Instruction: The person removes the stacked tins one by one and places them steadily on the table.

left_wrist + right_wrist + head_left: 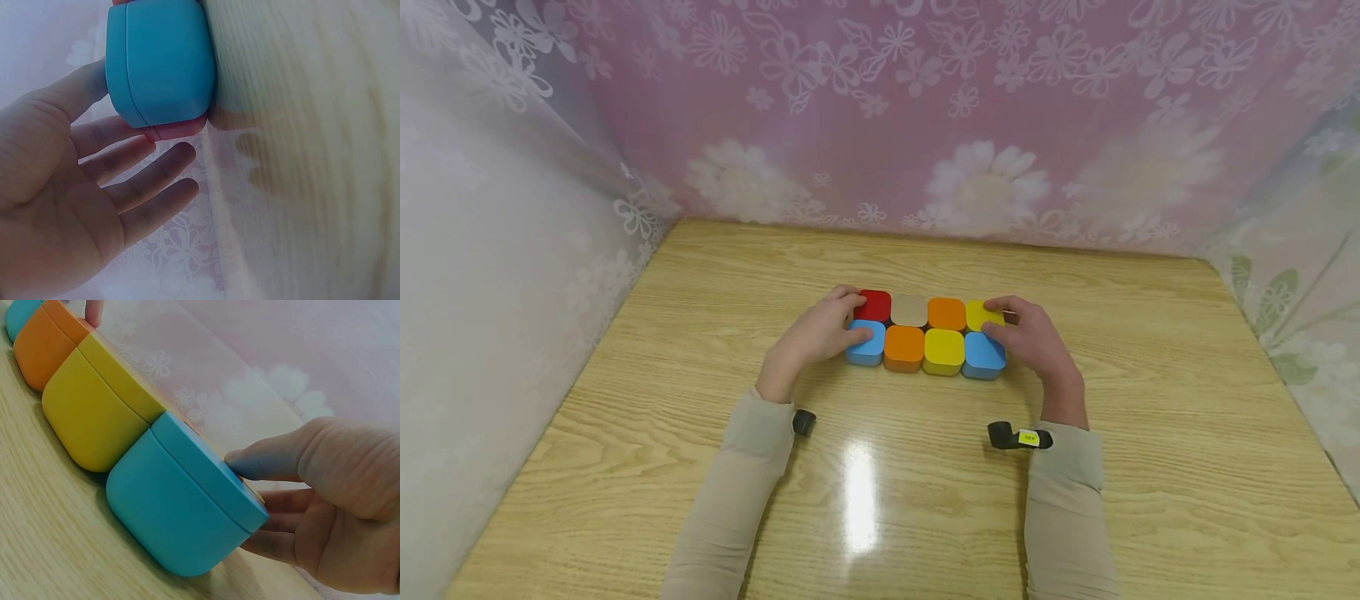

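Several small rounded-square lidded boxes stand pressed together in two rows on the table. The back row has a red box (874, 306), a beige box (909, 311), an orange box (947, 313) and a yellow box (979, 315). In front are a left blue box (865, 345), an orange box (904, 348), a yellow box (943, 352) and a right blue box (184, 503). My left hand (820, 327) rests its thumb on the left blue box, its extended fingers by the red one. With thumb and fingers loosely extended, my right hand (1028, 337) touches the right end.
The boxes stand on a wood-grain table (925, 500). A pink floral curtain (880, 125) hangs behind the back edge, with pale floral cloth (497, 250) along the left. A black wrist camera (1011, 436) sits at the right cuff, another (803, 422) at the left.
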The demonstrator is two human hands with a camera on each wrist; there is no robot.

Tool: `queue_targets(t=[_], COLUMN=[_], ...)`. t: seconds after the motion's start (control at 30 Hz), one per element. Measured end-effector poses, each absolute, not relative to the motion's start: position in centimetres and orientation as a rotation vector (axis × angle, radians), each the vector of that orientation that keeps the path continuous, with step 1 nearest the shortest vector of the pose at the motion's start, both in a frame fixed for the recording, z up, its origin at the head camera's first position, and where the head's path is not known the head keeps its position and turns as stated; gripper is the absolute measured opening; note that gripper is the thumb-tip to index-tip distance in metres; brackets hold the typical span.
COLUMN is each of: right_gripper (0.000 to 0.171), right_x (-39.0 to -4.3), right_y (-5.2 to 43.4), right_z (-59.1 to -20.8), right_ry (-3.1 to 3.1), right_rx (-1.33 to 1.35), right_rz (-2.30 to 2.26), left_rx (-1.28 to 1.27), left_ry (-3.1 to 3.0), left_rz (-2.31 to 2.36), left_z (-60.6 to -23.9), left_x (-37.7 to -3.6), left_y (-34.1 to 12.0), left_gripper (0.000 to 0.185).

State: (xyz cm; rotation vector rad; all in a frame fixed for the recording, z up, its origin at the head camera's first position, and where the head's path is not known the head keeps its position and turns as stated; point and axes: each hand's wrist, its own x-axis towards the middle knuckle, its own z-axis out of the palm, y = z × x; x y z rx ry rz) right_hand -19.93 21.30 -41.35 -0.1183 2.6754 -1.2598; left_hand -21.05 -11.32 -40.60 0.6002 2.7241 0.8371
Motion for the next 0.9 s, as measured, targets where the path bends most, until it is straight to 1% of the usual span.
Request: queue_targets(t=[0.43,0.9], right_gripper=[0.040,0.044], right_x=[-19.96,-19.90], right_y=[21.32,21.04], right_z=[-41.47,-41.26], right_ry=[2.675,2.697], right_rx=[-0.118,-0.101], right_rz=[-1.276,-1.205], left_rx=[0.623,0.615], left_ry=[2.735,2.742], left_rz=[0.840,0.816], left_z=[-40.59,-40.53], left_x=[-20.95,-20.87], left_y=[-11.28,-11.19], left_gripper=[0.063,0.064])
